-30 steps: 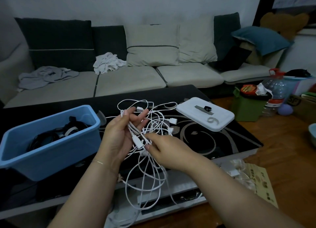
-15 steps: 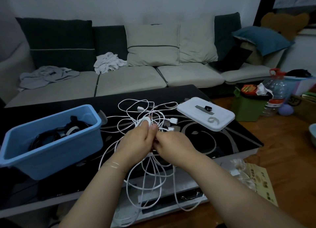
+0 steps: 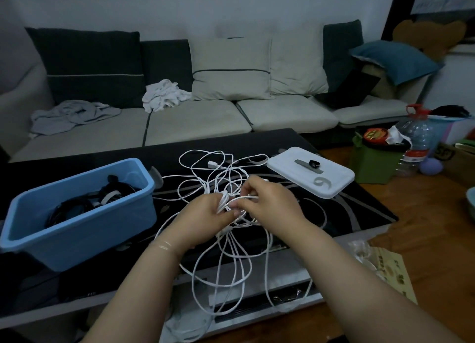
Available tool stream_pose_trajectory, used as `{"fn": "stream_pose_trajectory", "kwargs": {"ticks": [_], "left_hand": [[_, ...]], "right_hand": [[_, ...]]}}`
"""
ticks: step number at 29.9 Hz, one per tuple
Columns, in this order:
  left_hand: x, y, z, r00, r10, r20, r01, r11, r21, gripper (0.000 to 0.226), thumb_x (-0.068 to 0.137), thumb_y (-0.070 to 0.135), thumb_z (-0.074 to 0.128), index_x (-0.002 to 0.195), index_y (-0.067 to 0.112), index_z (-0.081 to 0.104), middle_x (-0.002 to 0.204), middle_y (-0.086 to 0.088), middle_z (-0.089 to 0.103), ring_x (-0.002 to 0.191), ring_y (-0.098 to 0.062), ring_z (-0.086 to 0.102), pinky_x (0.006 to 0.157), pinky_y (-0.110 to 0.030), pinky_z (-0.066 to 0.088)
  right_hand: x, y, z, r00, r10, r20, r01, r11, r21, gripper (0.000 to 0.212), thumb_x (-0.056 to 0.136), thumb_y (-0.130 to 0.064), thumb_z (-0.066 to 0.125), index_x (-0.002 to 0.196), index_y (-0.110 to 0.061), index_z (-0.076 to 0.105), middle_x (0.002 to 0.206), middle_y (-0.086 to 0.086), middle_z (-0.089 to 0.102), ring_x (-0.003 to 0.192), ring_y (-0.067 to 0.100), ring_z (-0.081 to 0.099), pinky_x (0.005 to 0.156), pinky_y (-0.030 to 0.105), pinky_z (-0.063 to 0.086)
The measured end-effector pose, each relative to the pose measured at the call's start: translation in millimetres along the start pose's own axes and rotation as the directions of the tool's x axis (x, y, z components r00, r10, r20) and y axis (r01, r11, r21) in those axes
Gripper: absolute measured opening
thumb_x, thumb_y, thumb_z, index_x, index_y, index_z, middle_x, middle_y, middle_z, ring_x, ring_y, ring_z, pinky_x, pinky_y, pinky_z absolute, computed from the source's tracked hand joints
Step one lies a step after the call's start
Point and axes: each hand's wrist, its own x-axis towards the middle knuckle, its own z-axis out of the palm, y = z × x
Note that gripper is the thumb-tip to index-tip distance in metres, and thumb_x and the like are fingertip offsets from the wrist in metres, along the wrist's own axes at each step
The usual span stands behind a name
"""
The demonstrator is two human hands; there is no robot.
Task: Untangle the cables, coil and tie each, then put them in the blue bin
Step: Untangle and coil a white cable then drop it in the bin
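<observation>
Two hands meet over the dark table (image 3: 334, 214). Left hand (image 3: 203, 219) curled, gripping a small bundle of the white cables (image 3: 221, 260). Right hand (image 3: 272, 204) curled, pinching strands just beside it. Loops spread far on the table, others hanging over the near edge. Blue bin (image 3: 77, 227) at left, holding dark cables. White lid (image 3: 311, 173) far right.
</observation>
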Motion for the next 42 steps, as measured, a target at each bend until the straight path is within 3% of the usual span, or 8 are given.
{"fn": "stream_pose_trajectory", "kwargs": {"ticks": [3,8,11,14,19,27,37,42], "left_hand": [[-3,3,4,0.998,-0.022,0.061,0.029,0.994,-0.105,0.014,0.096,0.026,0.052,0.09,0.017,0.06,0.059,0.003,0.056,0.054,-0.018,0.066,0.046,-0.026,0.04],[-13,18,-6,0.992,0.052,0.112,0.002,0.9,-0.436,0.027,0.102,0.019,0.041,0.108,0.005,0.064,0.057,-0.006,0.063,0.039,-0.01,0.055,0.041,-0.013,0.04],[-12,18,-5,0.991,0.102,0.087,-0.012,0.711,-0.703,0.031,0.099,0.02,0.041,0.104,0.0,0.064,0.043,0.002,0.037,0.032,-0.007,0.03,0.039,-0.014,0.029],[-8,19,1,0.982,0.17,0.079,-0.013,0.484,-0.875,0.038,0.096,0.029,0.041,0.104,-0.002,0.063,0.055,-0.006,0.057,0.028,-0.001,0.022,0.04,-0.017,0.019],[-7,23,3,0.993,0.097,0.068,0.06,0.086,-0.994,0.054,0.095,0.033,0.032,0.124,-0.008,0.051,0.108,-0.009,0.072,0.027,-0.001,0.025,0.039,-0.014,0.017],[-3,28,7,0.987,-0.129,-0.1,-0.061,0.274,-0.96,0.043,0.104,0.021,0.031,0.129,-0.01,0.046,0.119,-0.012,0.068,0.038,-0.004,0.035,0.04,-0.013,0.034],[-1,34,3,0.958,-0.18,-0.222,-0.207,0.1,-0.973,0.029,0.1,0.002,0.038,0.083,-0.009,0.058,0.084,-0.01,0.071,0.091,-0.031,0.072,0.081,-0.039,0.059],[4,24,2,0.948,-0.15,-0.282,-0.244,0.226,-0.943,0.02,0.102,0.0,0.032,0.115,0.008,0.044,0.118,-0.012,0.067,0.106,-0.027,0.067,0.092,-0.038,0.054]], "right_hand": [[0,-1,-3,1.0,-0.011,-0.027,0.009,0.999,-0.046,0.033,0.075,-0.055,0.069,0.081,-0.026,0.055,0.067,-0.011,0.059,0.068,0.006,0.054,0.061,0.03,0.039],[5,7,-2,0.999,-0.001,0.037,-0.015,0.897,0.442,0.011,0.089,-0.021,0.065,0.084,-0.028,0.058,0.078,-0.002,0.064,0.073,0.019,0.061,0.073,0.041,0.052],[8,8,0,1.0,0.016,0.022,-0.025,0.842,0.539,0.015,0.091,-0.011,0.063,0.079,-0.019,0.057,0.069,-0.007,0.06,0.062,0.005,0.054,0.062,0.022,0.045],[4,1,4,0.996,0.036,0.088,-0.081,0.803,0.59,0.02,0.093,-0.003,0.057,0.078,-0.017,0.056,0.057,-0.013,0.061,0.05,-0.005,0.051,0.051,0.01,0.038],[-3,-2,14,0.997,-0.053,0.058,0.051,0.998,0.036,0.023,0.1,-0.027,0.04,0.116,-0.026,0.055,0.088,0.011,0.068,0.082,0.032,0.062,0.066,0.038,0.046],[-6,-14,17,0.992,-0.091,0.085,0.104,0.981,-0.166,0.023,0.1,-0.032,0.035,0.108,-0.018,0.052,0.094,0.009,0.067,0.09,0.033,0.06,0.063,0.034,0.035],[-9,-8,18,0.952,-0.071,0.297,0.074,0.997,0.001,0.018,0.098,-0.029,0.044,0.111,-0.018,0.049,0.105,0.012,0.065,0.094,0.033,0.06,0.076,0.039,0.049],[-11,-3,20,0.938,-0.122,0.326,0.155,0.985,-0.077,0.03,0.096,-0.033,0.047,0.126,-0.033,0.045,0.098,0.002,0.066,0.092,0.025,0.059,0.073,0.033,0.046]]}}
